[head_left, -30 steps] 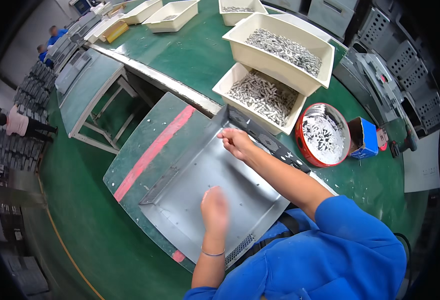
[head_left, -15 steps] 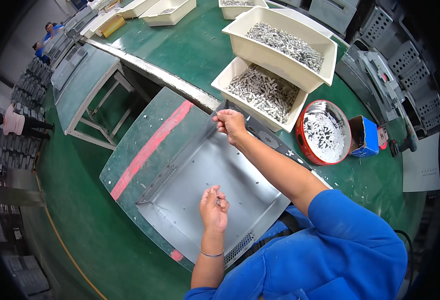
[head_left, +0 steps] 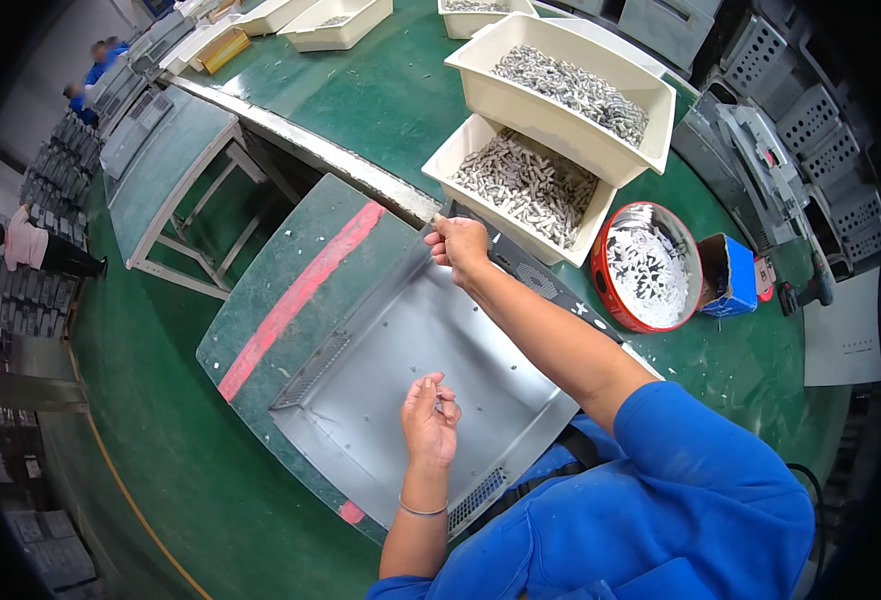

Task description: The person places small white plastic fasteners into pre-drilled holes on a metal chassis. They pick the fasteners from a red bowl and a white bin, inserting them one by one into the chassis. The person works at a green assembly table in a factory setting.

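Pinching thumb and fingers together, a worker's right hand [head_left: 461, 243] reaches the far corner of a gray metal tray [head_left: 411, 340] — whether it grips a part or touches the rim cannot be told. The left hand [head_left: 431, 420] hovers half-curled above the tray's floor, its contents, if any, unclear. The tray lies across the green table [head_left: 251, 330], leaving the table's left corner bare. Good work here likely calls for a light fingertip pinch, square alignment at the corner — and a tray braced against sliding
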`<state>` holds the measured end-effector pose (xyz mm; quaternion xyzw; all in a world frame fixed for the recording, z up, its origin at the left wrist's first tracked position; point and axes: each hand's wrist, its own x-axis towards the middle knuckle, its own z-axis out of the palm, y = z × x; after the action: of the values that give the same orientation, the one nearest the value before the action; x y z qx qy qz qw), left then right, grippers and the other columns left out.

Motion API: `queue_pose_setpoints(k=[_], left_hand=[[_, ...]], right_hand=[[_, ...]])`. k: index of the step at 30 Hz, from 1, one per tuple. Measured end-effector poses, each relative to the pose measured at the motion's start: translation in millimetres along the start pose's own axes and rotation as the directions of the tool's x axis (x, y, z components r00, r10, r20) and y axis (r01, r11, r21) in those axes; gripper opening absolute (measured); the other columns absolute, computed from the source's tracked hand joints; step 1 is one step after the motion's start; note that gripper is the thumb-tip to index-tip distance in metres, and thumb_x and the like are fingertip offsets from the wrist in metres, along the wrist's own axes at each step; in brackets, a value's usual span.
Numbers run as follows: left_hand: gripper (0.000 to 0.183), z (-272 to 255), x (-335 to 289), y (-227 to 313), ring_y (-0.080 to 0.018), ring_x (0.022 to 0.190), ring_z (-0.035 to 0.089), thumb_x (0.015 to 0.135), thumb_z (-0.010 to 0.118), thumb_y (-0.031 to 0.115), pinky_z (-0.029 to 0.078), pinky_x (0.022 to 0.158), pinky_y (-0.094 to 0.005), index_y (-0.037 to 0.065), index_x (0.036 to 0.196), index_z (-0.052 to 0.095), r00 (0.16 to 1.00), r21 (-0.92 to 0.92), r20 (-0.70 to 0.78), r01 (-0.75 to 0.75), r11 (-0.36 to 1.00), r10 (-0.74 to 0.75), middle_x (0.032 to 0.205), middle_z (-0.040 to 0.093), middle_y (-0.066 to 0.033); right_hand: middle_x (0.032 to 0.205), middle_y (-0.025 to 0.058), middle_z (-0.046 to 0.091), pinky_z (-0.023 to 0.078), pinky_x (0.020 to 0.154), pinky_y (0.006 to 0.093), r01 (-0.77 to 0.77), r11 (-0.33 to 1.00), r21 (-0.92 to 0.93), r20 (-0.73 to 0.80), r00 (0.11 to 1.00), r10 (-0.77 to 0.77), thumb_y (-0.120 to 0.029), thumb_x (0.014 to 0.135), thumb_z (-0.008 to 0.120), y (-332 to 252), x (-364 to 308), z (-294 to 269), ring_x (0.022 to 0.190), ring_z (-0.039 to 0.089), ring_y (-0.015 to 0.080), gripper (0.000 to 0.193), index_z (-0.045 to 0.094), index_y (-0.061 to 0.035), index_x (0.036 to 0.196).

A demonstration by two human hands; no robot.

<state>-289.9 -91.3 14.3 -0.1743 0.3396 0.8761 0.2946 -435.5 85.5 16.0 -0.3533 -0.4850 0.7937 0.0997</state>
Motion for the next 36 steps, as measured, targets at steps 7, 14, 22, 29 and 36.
queue_pose_setpoints(k=[7,14,22,29,36], left_hand=[[0.016,2,-1,1,-0.0104,0.046,0.042,0.085,0.045,0.019,0.033,0.041,-0.0205,0.003,0.089,0.048,1.0,0.007,-0.01,-0.007,1.0,0.007,0.066,0.052,-0.0067],[0.026,4,-2,4,-0.0117,0.056,0.047,0.086,0.041,0.021,0.038,0.05,-0.022,-0.001,0.097,0.047,0.996,-0.031,-0.085,-0.033,0.999,0.031,0.073,0.053,-0.0083],[0.017,7,-3,3,-0.0118,0.058,0.049,0.083,0.044,0.011,0.039,0.053,-0.0216,0.0,0.096,0.047,0.997,-0.006,-0.055,-0.05,0.999,0.05,0.079,0.054,-0.01],[0.019,-1,-1,4,-0.0077,0.046,0.042,0.082,0.052,0.023,0.033,0.042,-0.019,0.005,0.088,0.049,0.997,-0.077,0.027,-0.069,0.995,0.071,0.064,0.051,-0.0031],[0.029,-3,-6,13,-0.0058,0.036,0.032,0.079,0.051,0.037,0.023,0.033,-0.0171,0.008,0.079,0.049,0.994,-0.082,0.104,0.041,0.996,-0.032,0.051,0.039,0.0033]], right_hand=[[0.059,0.004,0.052,0.031,0.033,0.0182,-0.096,0.995,-0.018,0.024,0.995,0.097,-0.025,0.081,0.049,-5,-2,1,0.038,0.04,0.0069,0.021,0.048,-0.0053,0.074],[0.062,0.0062,0.053,0.036,0.033,0.0204,0.042,0.999,-0.035,0.053,0.998,-0.04,-0.021,0.081,0.047,3,-6,-1,0.039,0.042,0.008,0.018,0.049,-0.0033,0.078],[0.057,0.0063,0.052,0.031,0.031,0.0205,-0.071,0.996,-0.055,0.117,0.99,0.077,-0.022,0.08,0.046,-1,9,-5,0.035,0.04,0.0082,0.02,0.05,-0.0028,0.074],[0.06,-0.0013,0.049,0.028,0.034,0.0189,-0.013,0.923,-0.385,0.439,0.877,0.196,-0.023,0.075,0.053,16,-44,-24,0.044,0.038,0.005,0.012,0.056,-0.0119,0.076],[0.06,-0.0064,0.051,0.027,0.041,0.0154,0.172,0.87,-0.462,0.85,0.367,0.378,-0.018,0.073,0.061,19,-102,-32,0.049,0.038,0.0003,0.013,0.062,-0.0085,0.082]])
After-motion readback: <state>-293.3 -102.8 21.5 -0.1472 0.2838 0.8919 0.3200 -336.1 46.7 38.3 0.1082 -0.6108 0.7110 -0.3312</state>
